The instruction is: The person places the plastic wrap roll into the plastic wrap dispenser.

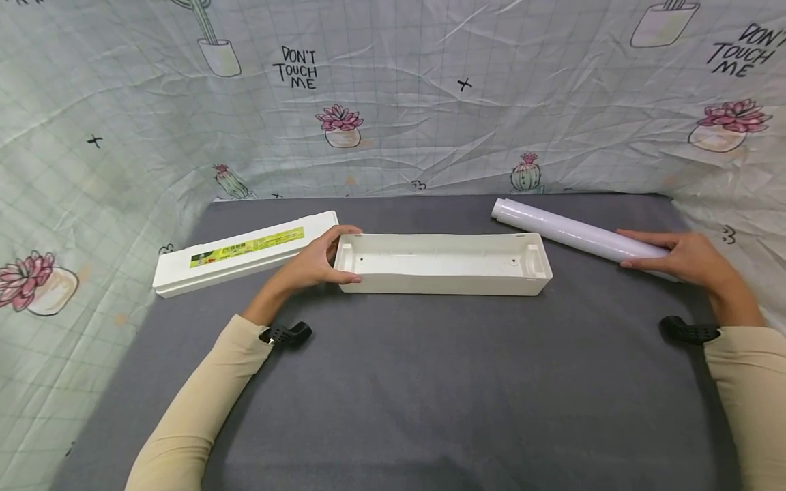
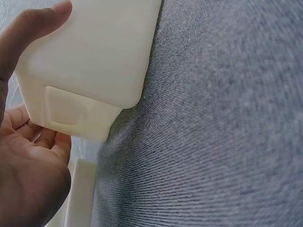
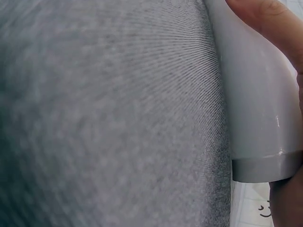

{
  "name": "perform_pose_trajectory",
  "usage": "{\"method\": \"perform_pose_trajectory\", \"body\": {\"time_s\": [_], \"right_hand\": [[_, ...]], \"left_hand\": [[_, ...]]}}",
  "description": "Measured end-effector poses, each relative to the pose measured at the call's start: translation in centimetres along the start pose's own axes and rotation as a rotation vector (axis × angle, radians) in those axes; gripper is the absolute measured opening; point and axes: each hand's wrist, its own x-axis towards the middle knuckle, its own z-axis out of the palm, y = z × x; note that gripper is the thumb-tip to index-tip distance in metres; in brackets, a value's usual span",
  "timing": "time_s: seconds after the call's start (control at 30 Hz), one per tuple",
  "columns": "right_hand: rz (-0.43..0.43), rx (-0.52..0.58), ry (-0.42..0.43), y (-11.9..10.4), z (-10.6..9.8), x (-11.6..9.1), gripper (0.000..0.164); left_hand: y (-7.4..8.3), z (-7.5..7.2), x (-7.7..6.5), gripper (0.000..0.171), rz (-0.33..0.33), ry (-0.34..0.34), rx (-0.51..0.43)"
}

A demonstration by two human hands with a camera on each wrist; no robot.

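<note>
A long white plastic box (image 1: 442, 285) lies in the middle of the dark cloth, its hollow side facing up. My left hand (image 1: 316, 262) grips its left end, thumb on the near wall and fingers behind; the left wrist view shows the box's end (image 2: 90, 52) between thumb and fingers. To the right lies a glossy white roll (image 1: 571, 232), slanting away to the back left. My right hand (image 1: 681, 258) holds the roll's right end between thumb and fingers. In the right wrist view the roll (image 3: 260, 104) rests along the cloth, with a narrower end piece showing.
A white lid-like piece (image 1: 245, 252) with a yellow-green label lies at the back left, slanted, just beside my left hand. Behind the grey cloth-covered table (image 1: 430, 382) hangs a pale printed curtain (image 1: 405, 109), which also runs down both sides.
</note>
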Motion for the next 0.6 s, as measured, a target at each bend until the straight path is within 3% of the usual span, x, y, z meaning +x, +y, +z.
{"method": "perform_pose_trajectory", "body": {"time_s": [0.37, 0.6], "right_hand": [[0.037, 0.037, -0.006, 0.05, 0.17, -0.08, 0.069], [0.013, 0.024, 0.089, 0.05, 0.44, -0.12, 0.063]], "left_hand": [[-0.15, -0.04, -0.01, 0.087, -0.011, -0.003, -0.015], [-0.27, -0.15, 0.14, 0.086, -0.012, -0.014, -0.028]]}}
